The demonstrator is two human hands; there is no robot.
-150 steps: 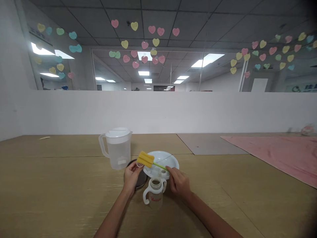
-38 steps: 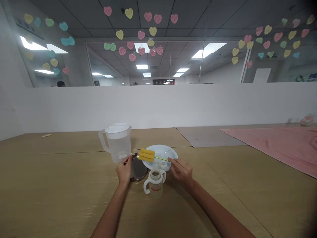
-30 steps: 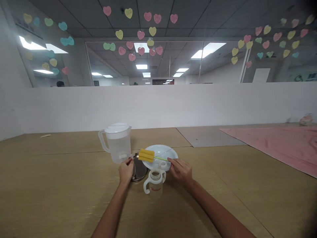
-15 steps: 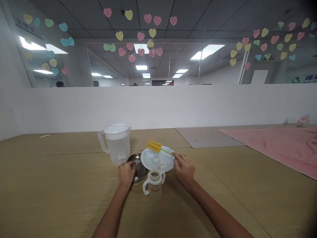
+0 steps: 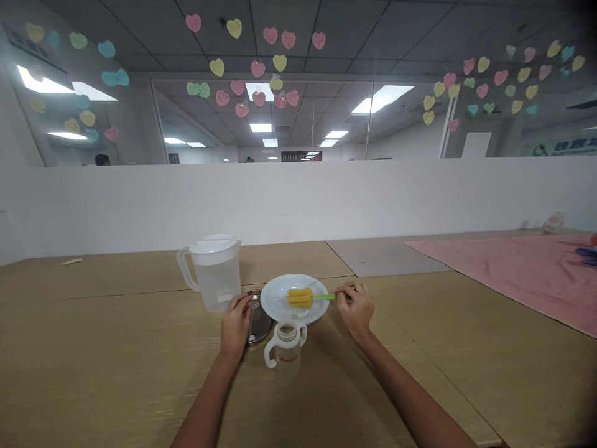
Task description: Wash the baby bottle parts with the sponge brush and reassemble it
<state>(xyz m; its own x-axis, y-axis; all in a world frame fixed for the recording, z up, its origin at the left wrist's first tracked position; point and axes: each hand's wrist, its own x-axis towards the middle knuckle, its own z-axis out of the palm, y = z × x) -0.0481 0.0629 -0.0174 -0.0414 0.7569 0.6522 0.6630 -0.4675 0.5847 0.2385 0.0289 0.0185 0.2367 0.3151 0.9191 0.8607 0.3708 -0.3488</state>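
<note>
My right hand is closed on the thin green handle of a bottle brush. The brush's yellow sponge head is over the white plate, which also holds small clear pieces, partly hidden by the sponge. My left hand has its fingers pinched together at the left edge of a round metal dish; what they grip is hidden. Beside those fingers stands a small clear piece in the dish. In front of the plate stands a clear bottle with white side handles, its mouth uncovered.
A lidded translucent pitcher stands behind my left hand. To the right, a pink cloth covers part of the brown tabletop. A white wall with glass above it runs along the back.
My right hand has turned the brush down, so the sponge moved from above the plate's far-left rim to over its middle. The view has shifted slightly right. My left hand stays by the dish.
</note>
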